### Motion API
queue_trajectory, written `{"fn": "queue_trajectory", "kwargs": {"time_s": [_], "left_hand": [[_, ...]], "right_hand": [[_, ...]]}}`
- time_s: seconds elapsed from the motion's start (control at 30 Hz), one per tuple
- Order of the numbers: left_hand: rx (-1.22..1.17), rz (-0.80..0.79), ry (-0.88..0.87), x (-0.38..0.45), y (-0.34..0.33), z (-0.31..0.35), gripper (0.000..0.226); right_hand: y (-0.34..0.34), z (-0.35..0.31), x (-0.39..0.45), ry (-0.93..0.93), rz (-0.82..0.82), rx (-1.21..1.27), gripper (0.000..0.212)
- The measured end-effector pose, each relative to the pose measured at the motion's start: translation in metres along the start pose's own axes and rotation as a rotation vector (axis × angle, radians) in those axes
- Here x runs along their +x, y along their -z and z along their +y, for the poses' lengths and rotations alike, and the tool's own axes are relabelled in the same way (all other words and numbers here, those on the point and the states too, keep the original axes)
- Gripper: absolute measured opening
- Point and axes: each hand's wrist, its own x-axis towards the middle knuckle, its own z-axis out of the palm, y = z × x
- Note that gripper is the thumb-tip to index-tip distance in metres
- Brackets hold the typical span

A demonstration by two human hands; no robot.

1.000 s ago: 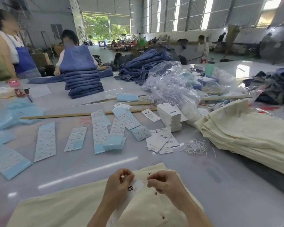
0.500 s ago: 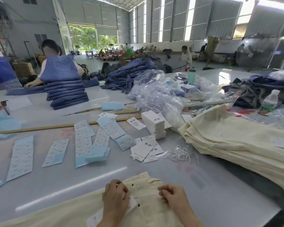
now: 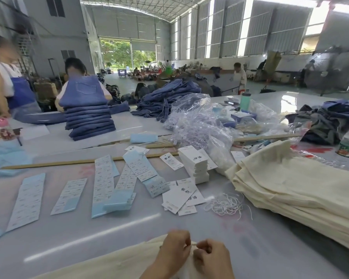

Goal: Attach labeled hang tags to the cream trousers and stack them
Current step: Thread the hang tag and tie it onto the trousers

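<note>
Head view: left hand (image 3: 174, 248) and right hand (image 3: 211, 258), fingers curled, pinch a thin string (image 3: 193, 245) together over cream trousers (image 3: 109, 264) at the desk's (image 3: 260, 244) near edge. Stacked trousers (image 3: 302, 194) lie right.

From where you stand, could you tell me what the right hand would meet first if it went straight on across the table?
Probably the loose white strings, then the scattered hang tags. The right hand seems to point forward and slightly left over bare table, but depth is unclear.
</note>
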Motion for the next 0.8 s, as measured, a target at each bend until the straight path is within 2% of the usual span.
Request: {"fn": "queue_trajectory", "kwargs": {"time_s": [0.07, 0.1, 0.17, 0.23, 0.3, 0.37, 0.43, 0.57, 0.7, 0.8], "left_hand": [[0.135, -0.013, -0.037, 0.004, -0.003, 0.003, 0.017], [0.14, -0.046, -0.05, 0.005, 0.0, 0.006, 0.016], [0.166, -0.002, -0.067, 0.004, 0.0, 0.009, 0.022], [0.035, 0.01, -0.013, 0.001, -0.004, 0.004, 0.016], [-0.052, 0.09, -0.025, 0.0, -0.008, -0.002, 0.013], [-0.18, 0.167, 0.03, -0.002, -0.004, 0.0, 0.007], [-0.286, 0.16, 0.078, 0.001, -0.002, 0.004, 0.029], [-0.179, 0.107, 0.137, 0.007, 0.005, 0.009, 0.034], [-0.034, -0.018, 0.103, 0.009, 0.005, 0.01, 0.013], [-0.059, 0.008, 0.1, 0.008, 0.003, 0.011, 0.02]], "right_hand": [[0.002, -0.001, 0.003, -0.006, -0.014, 0.002, 0.025], [0.001, -0.001, 0.004, -0.001, -0.024, -0.009, 0.027], [-0.001, 0.002, 0.006, 0.006, -0.043, -0.019, 0.033], [-0.004, 0.004, 0.006, 0.008, -0.041, -0.012, 0.029], [-0.006, 0.005, 0.008, 0.005, -0.005, -0.002, 0.019], [-0.009, 0.006, 0.01, -0.012, 0.039, 0.013, 0.018], [-0.014, 0.004, 0.012, -0.07, 0.089, 0.067, 0.02], [-0.02, -0.001, 0.016, -0.165, 0.097, 0.103, 0.027], [-0.015, -0.001, 0.022, -0.228, 0.072, 0.076, 0.032], [-0.014, 0.002, 0.024, -0.281, 0.066, 0.11, 0.037]]}}
